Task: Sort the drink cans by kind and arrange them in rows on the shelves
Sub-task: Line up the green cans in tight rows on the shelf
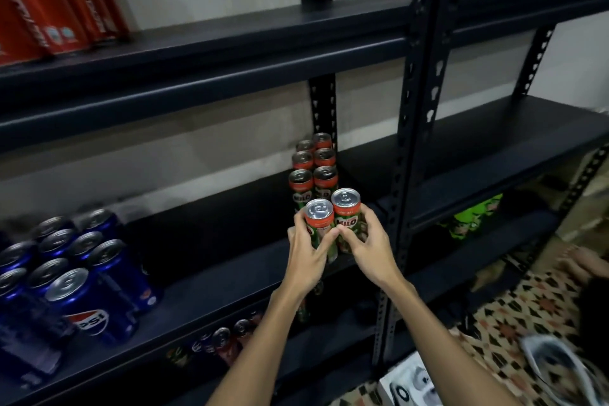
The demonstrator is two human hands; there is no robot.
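My left hand (304, 252) grips one Milo can (320, 224) and my right hand (365, 245) grips another (346, 212), both upright at the front of the Milo row (313, 171) on the middle shelf (230, 273) (Pepsi cans (75, 273) stand well to the left).

Upright Milo cans (333, 224) in paired rows

Head camera looks down, close to shelves (230, 260).

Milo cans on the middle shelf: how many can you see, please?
8: six in two rows at the back, one in the left hand, one in the right hand. More may be hidden.
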